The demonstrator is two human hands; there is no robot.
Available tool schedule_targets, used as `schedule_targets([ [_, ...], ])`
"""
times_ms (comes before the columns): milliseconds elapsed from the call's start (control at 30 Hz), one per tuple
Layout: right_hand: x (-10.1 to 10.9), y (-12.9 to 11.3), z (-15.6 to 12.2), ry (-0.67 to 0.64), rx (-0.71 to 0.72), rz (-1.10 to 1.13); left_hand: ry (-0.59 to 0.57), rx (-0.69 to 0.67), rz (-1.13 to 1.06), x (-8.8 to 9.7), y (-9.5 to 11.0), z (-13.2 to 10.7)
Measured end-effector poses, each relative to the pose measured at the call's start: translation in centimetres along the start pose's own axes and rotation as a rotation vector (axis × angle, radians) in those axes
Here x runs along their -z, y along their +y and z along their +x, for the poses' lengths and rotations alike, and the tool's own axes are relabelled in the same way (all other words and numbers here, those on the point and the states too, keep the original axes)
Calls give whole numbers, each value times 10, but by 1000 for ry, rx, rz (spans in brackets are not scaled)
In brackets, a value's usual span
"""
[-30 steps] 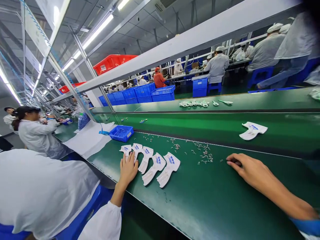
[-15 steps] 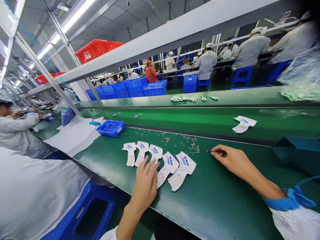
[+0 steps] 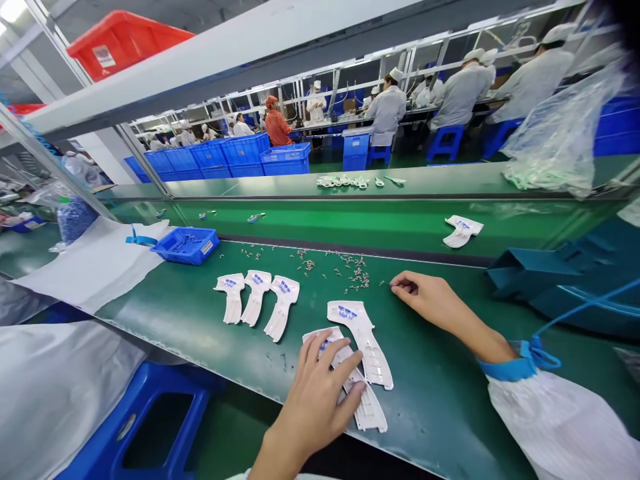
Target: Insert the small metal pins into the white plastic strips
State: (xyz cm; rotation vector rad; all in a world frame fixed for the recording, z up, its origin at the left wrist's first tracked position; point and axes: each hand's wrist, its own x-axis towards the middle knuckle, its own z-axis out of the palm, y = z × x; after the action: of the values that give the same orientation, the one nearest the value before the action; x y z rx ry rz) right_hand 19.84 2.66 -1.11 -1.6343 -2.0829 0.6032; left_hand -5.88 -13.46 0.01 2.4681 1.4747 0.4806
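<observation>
My left hand lies flat with fingers spread on a white gun-shaped plastic shell near the front edge of the green bench. A second shell lies right beside it. Three more white shells lie in a row further left. My right hand rests on the bench with fingers curled and tips pinched together beside a scatter of small metal screws. What the fingertips hold is too small to make out.
A blue tray of small parts and a white sheet lie at the left. One shell rides the conveyor belt behind. A teal bin stands at the right, a blue stool below. Workers sit at far benches.
My left hand moved right along the row and pulled two shells toward the front edge, apart from the other three. My right hand stayed by the screws. The view tilted down.
</observation>
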Motion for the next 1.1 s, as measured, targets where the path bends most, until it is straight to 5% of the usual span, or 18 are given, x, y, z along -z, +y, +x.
schedule_targets([
  [300,2,-8,-6,-62,38,129,7,15,11,11,-13,8],
  [633,4,-48,-32,-374,49,461,143,41,-50,-27,15,7],
  [1100,3,-77,-61,-512,-9,197,227,31,-52,-37,11,5],
])
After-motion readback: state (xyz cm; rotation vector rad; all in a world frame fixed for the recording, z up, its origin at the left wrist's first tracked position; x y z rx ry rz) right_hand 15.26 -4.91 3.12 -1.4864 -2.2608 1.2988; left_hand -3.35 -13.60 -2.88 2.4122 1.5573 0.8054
